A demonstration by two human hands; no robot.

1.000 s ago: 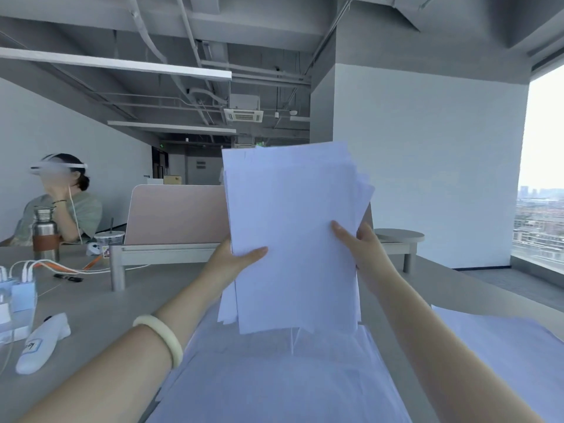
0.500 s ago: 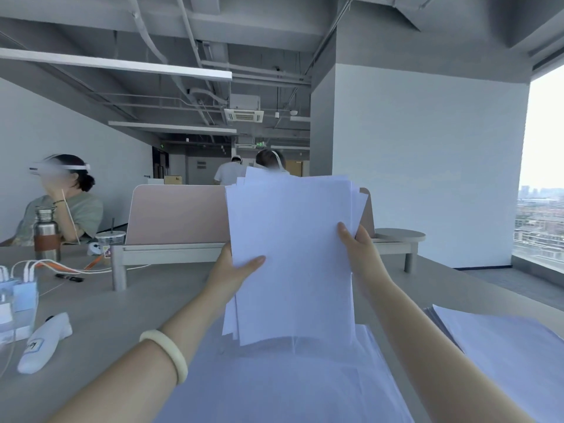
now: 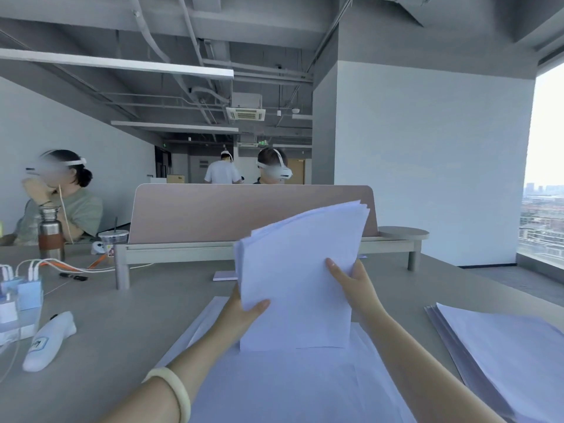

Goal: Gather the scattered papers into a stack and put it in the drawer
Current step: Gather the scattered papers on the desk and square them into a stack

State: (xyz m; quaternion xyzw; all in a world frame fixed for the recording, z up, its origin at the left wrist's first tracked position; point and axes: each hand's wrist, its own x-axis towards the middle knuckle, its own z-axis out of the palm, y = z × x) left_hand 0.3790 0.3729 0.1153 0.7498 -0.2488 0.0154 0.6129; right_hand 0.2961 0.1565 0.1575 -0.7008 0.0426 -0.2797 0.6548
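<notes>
A stack of white papers (image 3: 297, 276) stands on end in front of me, tilted to the right, its lower edge resting on more sheets (image 3: 293, 389) spread flat on the grey table (image 3: 122, 325). My left hand (image 3: 241, 309) grips the stack's left edge, thumb on the front. On the right edge my right hand (image 3: 355, 282) holds it, fingers on the front. A second pile of papers (image 3: 503, 346) lies at the right. No drawer is in view.
A pink desk divider (image 3: 213, 209) on a low shelf crosses the table behind the stack. At the left lie a white handheld device (image 3: 48, 340), blue chargers with cables (image 3: 27, 294), a steel bottle (image 3: 50, 233) and a plastic cup (image 3: 113, 239). People with headsets sit beyond.
The stack came down from upright at face height and now leans right, lower over the table. Both hands kept their grip and came down with it.
</notes>
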